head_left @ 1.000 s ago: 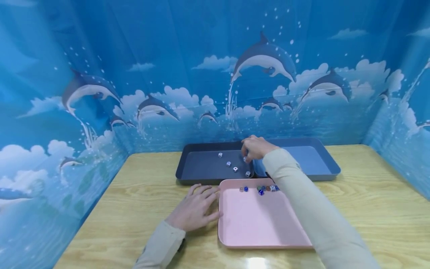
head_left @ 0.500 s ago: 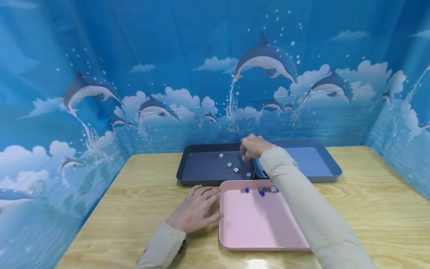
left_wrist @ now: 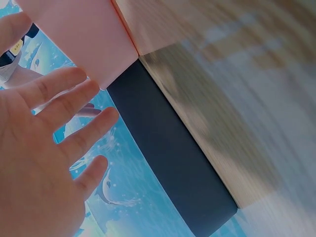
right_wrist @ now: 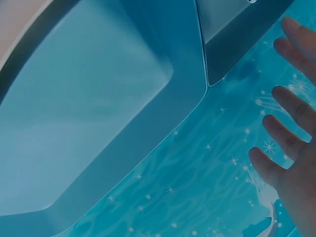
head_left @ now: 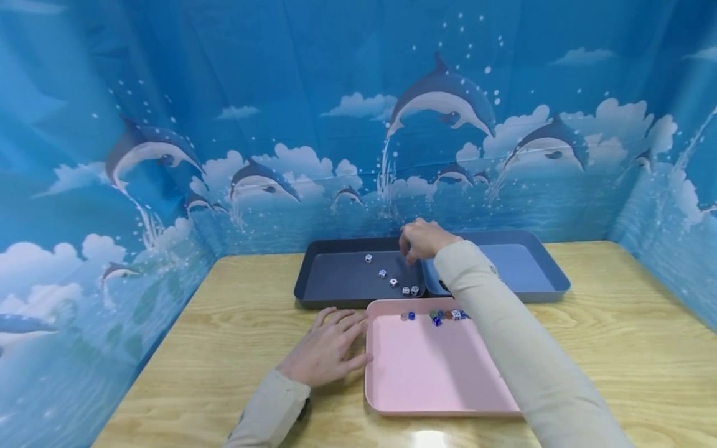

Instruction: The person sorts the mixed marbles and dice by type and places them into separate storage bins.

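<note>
My right hand (head_left: 422,241) hovers over the right end of the dark tray (head_left: 336,274), its fingers loosely bent in the head view. From the right wrist, the fingers appear spread and hold nothing. Several white dice lie in that tray; one die (head_left: 406,290) sits close beside another die (head_left: 415,290) in the near right corner. At the left side of the pink tray (head_left: 431,379) rests my left hand (head_left: 327,351), fingers straight and spread, fingertips at the rim. Inside the pink tray are a white die (head_left: 456,315), a blue die (head_left: 436,322) and several marbles, including a blue marble (head_left: 411,316).
A blue tray (head_left: 518,267) stands against the dark one on the right, partly covered by the right sleeve. All three trays sit on a wooden table (head_left: 224,336). A dolphin-print curtain (head_left: 313,112) hangs behind and at both sides.
The right hand has let go of a white die, which now lies in the dark tray's near right corner. That hand has risen slightly. The left hand has stayed put.
</note>
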Action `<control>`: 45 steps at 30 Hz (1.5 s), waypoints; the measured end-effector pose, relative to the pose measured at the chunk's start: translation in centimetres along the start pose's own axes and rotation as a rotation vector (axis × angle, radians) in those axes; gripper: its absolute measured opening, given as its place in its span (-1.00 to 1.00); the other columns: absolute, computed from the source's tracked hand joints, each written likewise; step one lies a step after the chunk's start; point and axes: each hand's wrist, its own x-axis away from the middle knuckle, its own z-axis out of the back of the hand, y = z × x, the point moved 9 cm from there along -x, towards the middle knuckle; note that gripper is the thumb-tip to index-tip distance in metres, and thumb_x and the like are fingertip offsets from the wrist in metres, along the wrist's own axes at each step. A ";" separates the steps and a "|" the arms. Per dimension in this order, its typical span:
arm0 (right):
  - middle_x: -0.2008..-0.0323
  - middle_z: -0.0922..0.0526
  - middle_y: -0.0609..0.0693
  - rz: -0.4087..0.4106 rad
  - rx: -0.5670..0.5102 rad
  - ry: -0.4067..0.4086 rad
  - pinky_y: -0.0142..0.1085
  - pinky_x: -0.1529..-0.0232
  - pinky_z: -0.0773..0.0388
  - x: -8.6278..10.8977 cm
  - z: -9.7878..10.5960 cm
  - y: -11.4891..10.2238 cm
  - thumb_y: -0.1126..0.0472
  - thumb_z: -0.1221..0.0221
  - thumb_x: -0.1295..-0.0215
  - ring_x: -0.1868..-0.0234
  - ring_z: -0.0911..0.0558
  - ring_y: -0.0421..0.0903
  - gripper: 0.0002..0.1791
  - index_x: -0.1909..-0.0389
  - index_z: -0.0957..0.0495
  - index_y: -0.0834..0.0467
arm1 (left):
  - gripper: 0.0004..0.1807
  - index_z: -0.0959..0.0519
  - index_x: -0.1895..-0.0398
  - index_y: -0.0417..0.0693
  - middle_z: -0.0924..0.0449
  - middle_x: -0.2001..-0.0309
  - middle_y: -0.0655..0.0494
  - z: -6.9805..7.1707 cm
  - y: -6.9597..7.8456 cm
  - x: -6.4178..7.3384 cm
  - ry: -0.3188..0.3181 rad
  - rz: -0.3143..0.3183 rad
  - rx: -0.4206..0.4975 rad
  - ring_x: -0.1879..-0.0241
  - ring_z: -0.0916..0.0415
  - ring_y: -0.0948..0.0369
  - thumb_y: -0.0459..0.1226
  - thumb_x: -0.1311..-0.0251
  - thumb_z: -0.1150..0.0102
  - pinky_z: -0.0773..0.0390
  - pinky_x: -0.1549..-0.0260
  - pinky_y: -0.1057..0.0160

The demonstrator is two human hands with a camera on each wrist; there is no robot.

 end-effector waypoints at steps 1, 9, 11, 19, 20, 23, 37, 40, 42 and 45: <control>-0.46 -0.31 0.23 0.000 0.001 0.000 0.24 -0.40 -0.14 0.0 0.0 0.0 0.23 -0.40 -0.26 -0.43 -0.24 0.26 -0.78 0.08 -0.75 0.12 | -0.37 -0.53 -0.33 -0.05 -0.50 -0.33 0.00 0.0 0.0 0.0 -0.008 0.005 0.002 -0.30 -0.42 -0.02 0.14 -0.38 -0.14 -0.27 -0.32 -0.22; -0.48 -0.28 0.24 0.007 0.036 0.011 0.25 -0.39 -0.14 0.0 0.1 0.2 0.20 -0.41 -0.26 -0.45 -0.21 0.28 -0.80 0.10 -0.76 0.10 | -0.36 -0.51 -0.36 -0.03 -0.48 -0.35 0.02 -0.3 -0.2 -0.1 -0.041 0.026 0.000 -0.32 -0.40 -0.01 0.16 -0.39 -0.11 -0.23 -0.35 -0.22; -0.48 -0.27 0.24 0.011 0.034 0.017 0.27 -0.40 -0.11 0.0 0.2 0.2 0.20 -0.42 -0.25 -0.46 -0.19 0.29 -0.81 0.13 -0.76 0.09 | -0.36 -0.51 -0.36 -0.03 -0.49 -0.35 0.03 -0.2 -0.2 -0.1 -0.042 0.028 -0.004 -0.32 -0.40 0.00 0.16 -0.38 -0.12 -0.24 -0.35 -0.22; -0.48 -0.26 0.25 0.037 0.037 0.036 0.28 -0.40 -0.09 0.4 0.4 -0.2 0.22 -0.42 -0.24 -0.48 -0.16 0.30 -0.86 0.19 -0.76 0.08 | -0.36 -0.52 -0.35 -0.03 -0.50 -0.33 0.03 -0.1 -0.1 -0.1 -0.038 0.032 -0.004 -0.31 -0.41 0.00 0.16 -0.38 -0.12 -0.24 -0.35 -0.22; -0.48 -0.26 0.25 0.040 0.038 0.037 0.28 -0.40 -0.09 0.5 0.4 -0.2 0.22 -0.42 -0.24 -0.48 -0.15 0.30 -0.86 0.19 -0.76 0.08 | -0.36 -0.52 -0.35 -0.03 -0.50 -0.33 0.03 0.0 -0.1 -0.1 -0.034 0.029 -0.003 -0.31 -0.41 -0.01 0.16 -0.38 -0.12 -0.24 -0.34 -0.22; -0.49 -0.25 0.26 0.050 0.038 0.032 0.29 -0.41 -0.07 0.6 0.3 -0.4 0.22 -0.42 -0.24 -0.49 -0.14 0.30 -0.87 0.20 -0.76 0.08 | -0.36 -0.52 -0.35 -0.03 -0.50 -0.34 0.02 0.0 -0.1 -0.1 -0.031 0.024 0.001 -0.31 -0.41 -0.01 0.15 -0.38 -0.13 -0.24 -0.34 -0.23; -0.49 -0.24 0.28 0.102 0.055 0.067 0.33 -0.40 -0.06 1.3 0.4 -0.4 0.18 -0.44 -0.21 -0.49 -0.12 0.33 -0.87 0.24 -0.76 0.08 | -0.38 -0.53 -0.34 -0.01 -0.48 -0.35 0.03 -0.3 -0.1 0.0 -0.046 0.035 0.007 -0.32 -0.41 -0.01 0.16 -0.40 -0.09 -0.23 -0.35 -0.22; -0.48 -0.25 0.29 0.110 0.053 0.086 0.33 -0.39 -0.07 1.6 0.5 -0.3 0.18 -0.45 -0.19 -0.49 -0.13 0.34 -0.88 0.26 -0.77 0.07 | -0.38 -0.52 -0.34 0.00 -0.48 -0.36 0.04 -0.3 -0.1 -0.1 -0.051 0.039 0.000 -0.32 -0.40 0.00 0.17 -0.40 -0.08 -0.23 -0.35 -0.21; -0.48 -0.25 0.29 0.118 0.053 0.095 0.34 -0.39 -0.06 1.8 0.5 -0.3 0.18 -0.46 -0.19 -0.49 -0.13 0.34 -0.89 0.27 -0.77 0.06 | -0.38 -0.53 -0.34 0.00 -0.48 -0.35 0.04 -0.4 -0.1 -0.1 -0.055 0.044 0.000 -0.32 -0.40 0.00 0.17 -0.40 -0.07 -0.22 -0.36 -0.21; -0.47 -0.26 0.30 0.127 0.051 0.106 0.34 -0.39 -0.05 2.1 0.6 -0.3 0.19 -0.46 -0.18 -0.49 -0.12 0.34 -0.90 0.29 -0.77 0.05 | -0.38 -0.53 -0.33 0.00 -0.48 -0.35 0.04 -0.4 -0.2 -0.2 -0.059 0.048 0.003 -0.31 -0.40 0.00 0.17 -0.40 -0.07 -0.22 -0.35 -0.21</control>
